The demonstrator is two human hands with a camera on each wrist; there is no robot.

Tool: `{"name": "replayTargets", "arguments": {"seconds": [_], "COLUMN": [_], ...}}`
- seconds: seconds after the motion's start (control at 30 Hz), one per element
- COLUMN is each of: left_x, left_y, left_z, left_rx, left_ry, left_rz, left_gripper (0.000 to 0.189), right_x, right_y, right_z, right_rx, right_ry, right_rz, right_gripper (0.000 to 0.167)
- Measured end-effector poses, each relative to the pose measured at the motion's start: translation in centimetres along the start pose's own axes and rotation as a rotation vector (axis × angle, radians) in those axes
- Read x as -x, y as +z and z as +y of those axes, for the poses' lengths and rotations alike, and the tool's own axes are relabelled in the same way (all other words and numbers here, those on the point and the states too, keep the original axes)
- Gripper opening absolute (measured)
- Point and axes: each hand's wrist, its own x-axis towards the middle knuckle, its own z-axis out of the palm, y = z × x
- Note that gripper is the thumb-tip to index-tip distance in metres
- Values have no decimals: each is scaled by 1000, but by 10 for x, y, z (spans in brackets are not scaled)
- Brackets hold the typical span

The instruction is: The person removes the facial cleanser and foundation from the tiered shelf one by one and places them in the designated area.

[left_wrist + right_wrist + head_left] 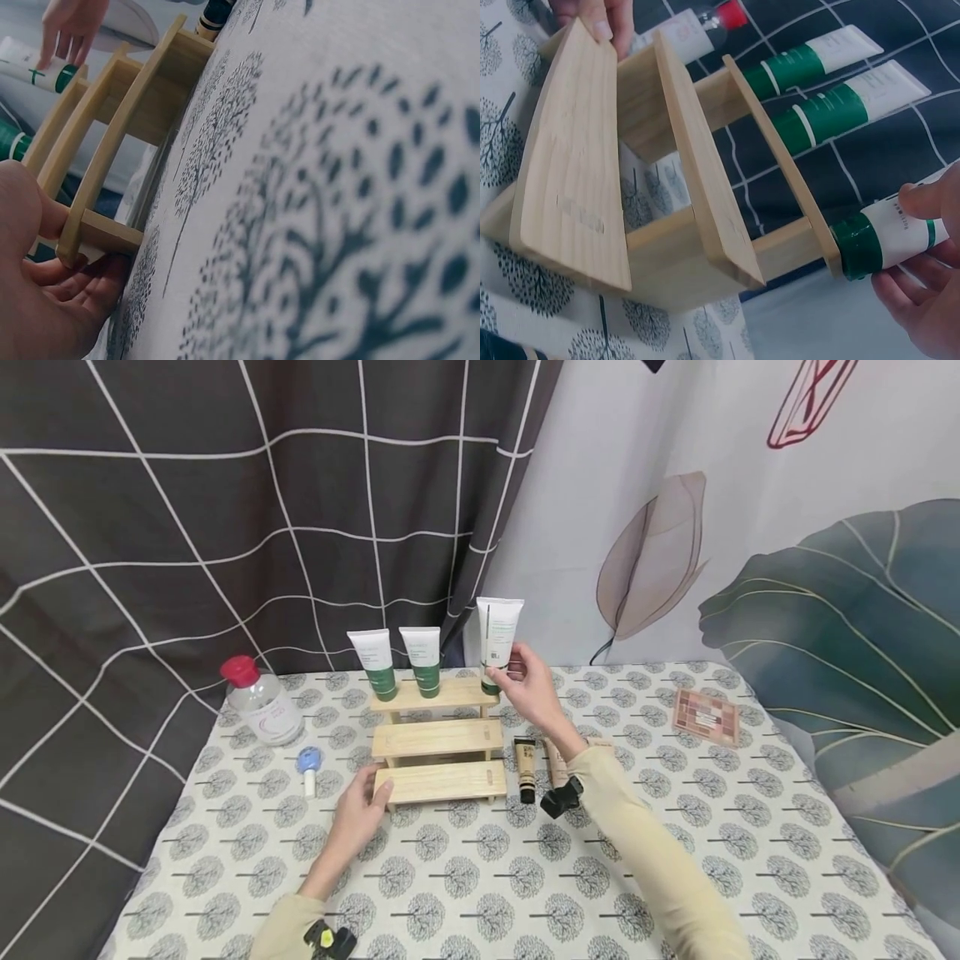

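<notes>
A three-step wooden shelf (438, 739) stands on the cloth. My left hand (360, 814) grips the left end of its lowest step, thumb on top and fingers underneath in the left wrist view. With my right hand (528, 685) I hold a white squeeze tube (497, 631) with a green cap, cap down, at the right end of the top step. In the right wrist view the tube's cap (857, 246) meets that step's edge. Two white-and-green tubes, a left one (372, 662) and a middle one (422, 660), stand cap down on the top step.
Right of the shelf lie a gold tube with a black cap (526, 768) and a pinkish item (555, 764) partly behind my right wrist. Farther right is a makeup palette (707, 717). To the left are a red-capped clear bottle (266, 703) and a small blue-and-white item (309, 768).
</notes>
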Motion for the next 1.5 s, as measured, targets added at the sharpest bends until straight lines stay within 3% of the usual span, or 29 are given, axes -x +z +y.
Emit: {"name": "replayTargets", "arguments": {"seconds": [0.4, 0.73, 0.97, 1.23, 1.5], "left_x": [-3, -3, -3, 1, 0], "left_y": [-3, -3, -3, -2, 0], "left_z": [0, 2, 2, 0, -1], "left_rx": [-9, -6, 3, -11, -10], "left_ry": [26, 26, 17, 3, 13], "left_rz": [14, 12, 0, -2, 8], "left_gripper": [46, 46, 46, 47, 46], "right_x": [-3, -9, -7, -5, -2], "right_y": [-21, -35, -36, -30, -22], "right_z": [5, 27, 44, 67, 76], "right_rx": [29, 115, 212, 331, 313], "right_ry": [17, 72, 189, 315, 431], "right_rz": [47, 71, 62, -19, -76], "right_gripper": [39, 43, 54, 57, 53]}}
